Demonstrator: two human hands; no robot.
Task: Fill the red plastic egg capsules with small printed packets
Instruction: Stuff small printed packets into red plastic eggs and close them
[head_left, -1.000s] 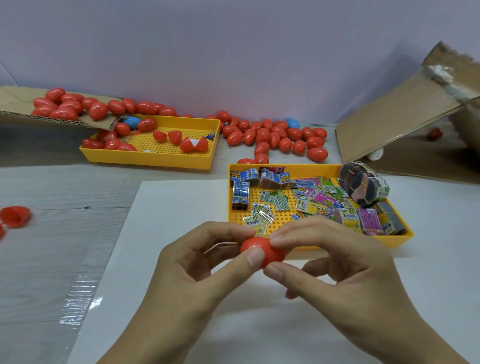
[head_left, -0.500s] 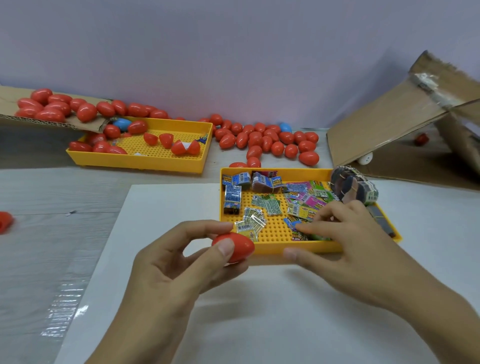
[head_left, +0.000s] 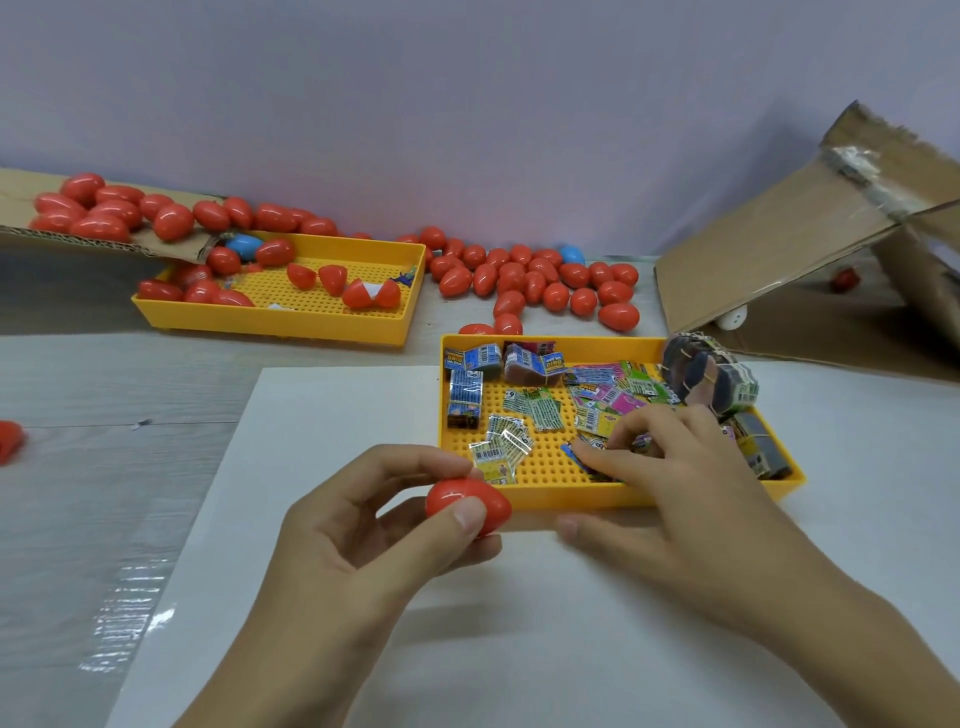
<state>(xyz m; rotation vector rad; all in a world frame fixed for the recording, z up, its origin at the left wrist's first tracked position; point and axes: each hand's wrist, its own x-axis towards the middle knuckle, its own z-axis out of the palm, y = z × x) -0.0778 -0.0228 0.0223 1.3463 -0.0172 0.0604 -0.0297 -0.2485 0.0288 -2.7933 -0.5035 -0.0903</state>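
My left hand (head_left: 358, 551) holds a closed red egg capsule (head_left: 465, 501) between thumb and fingers, just in front of the near yellow tray (head_left: 561, 498). That tray holds several small printed packets (head_left: 524, 410). My right hand (head_left: 691, 514) reaches into it; the fingertips rest on the loose packets near the front right, while the thumb lies outside the front wall. No packet is visibly pinched. A banded bundle of packets (head_left: 711, 374) sits at the tray's far right corner.
A second yellow tray (head_left: 270, 325) at the back left holds red capsules and open halves. More red capsules (head_left: 540, 280) lie loose behind the near tray and on cardboard (head_left: 15, 208). A cardboard box (head_left: 779, 260) leans at right. A white sheet (head_left: 519, 649) lies under my hands.
My right hand let go of the capsule and moved right and forward into the packet tray. My left hand keeps the closed capsule, shifted slightly left.
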